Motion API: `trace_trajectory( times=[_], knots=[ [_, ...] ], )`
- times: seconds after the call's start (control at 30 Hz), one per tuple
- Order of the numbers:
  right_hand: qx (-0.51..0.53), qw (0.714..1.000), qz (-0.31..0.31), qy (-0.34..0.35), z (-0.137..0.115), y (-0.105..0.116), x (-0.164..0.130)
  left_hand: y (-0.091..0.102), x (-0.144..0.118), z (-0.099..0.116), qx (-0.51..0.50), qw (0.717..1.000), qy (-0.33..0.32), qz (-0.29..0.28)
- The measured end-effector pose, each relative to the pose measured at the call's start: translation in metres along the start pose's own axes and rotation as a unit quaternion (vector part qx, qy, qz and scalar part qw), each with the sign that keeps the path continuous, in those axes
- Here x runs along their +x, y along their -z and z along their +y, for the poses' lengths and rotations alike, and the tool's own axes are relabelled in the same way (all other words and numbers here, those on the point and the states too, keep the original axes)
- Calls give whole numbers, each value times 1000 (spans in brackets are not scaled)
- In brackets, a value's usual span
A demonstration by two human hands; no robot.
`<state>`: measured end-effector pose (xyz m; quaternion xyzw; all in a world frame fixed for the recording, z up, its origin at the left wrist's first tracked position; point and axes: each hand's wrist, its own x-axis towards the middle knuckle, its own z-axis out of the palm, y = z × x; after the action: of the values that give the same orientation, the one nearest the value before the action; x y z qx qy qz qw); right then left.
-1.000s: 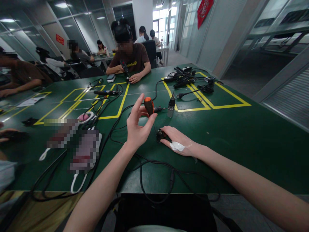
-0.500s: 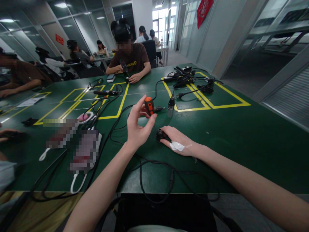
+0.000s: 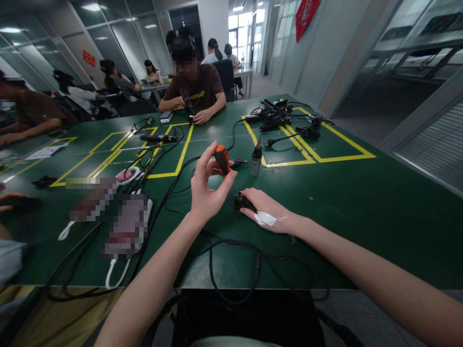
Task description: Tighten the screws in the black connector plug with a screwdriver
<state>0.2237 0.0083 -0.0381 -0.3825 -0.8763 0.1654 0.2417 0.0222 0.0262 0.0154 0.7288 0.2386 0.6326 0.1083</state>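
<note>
Orange-handled screwdriver pinched upright in left hand, directly above-left of small black connector pinned to green table by right hand.

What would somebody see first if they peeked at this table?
Probably the orange-handled screwdriver, pinched in the fingertips of the left hand and held up over the middle of the green table. Just to its right, the right hand rests on a small black connector on the tabletop, with a white dressing on its back. Black cables loop across the near edge.
</note>
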Motion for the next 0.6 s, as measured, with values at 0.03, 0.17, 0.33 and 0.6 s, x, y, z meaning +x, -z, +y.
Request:
trace_trajectory(
  times=[0.03,0.17,0.33,0.6],
  knots=[
    [-1,1000,0,0,0,0,0,0,0,-1,8,1000,0,2],
    [-5,1000,2,2,2,-1,-1,1,0,-4,36,999,0,13],
    [-6,1000,-2,0,0,1,-1,1,-1,-3,16,1000,13,5],
    [-7,1000,-5,-3,-2,2,0,2,-1,0,-8,1000,18,-17]
  ],
)
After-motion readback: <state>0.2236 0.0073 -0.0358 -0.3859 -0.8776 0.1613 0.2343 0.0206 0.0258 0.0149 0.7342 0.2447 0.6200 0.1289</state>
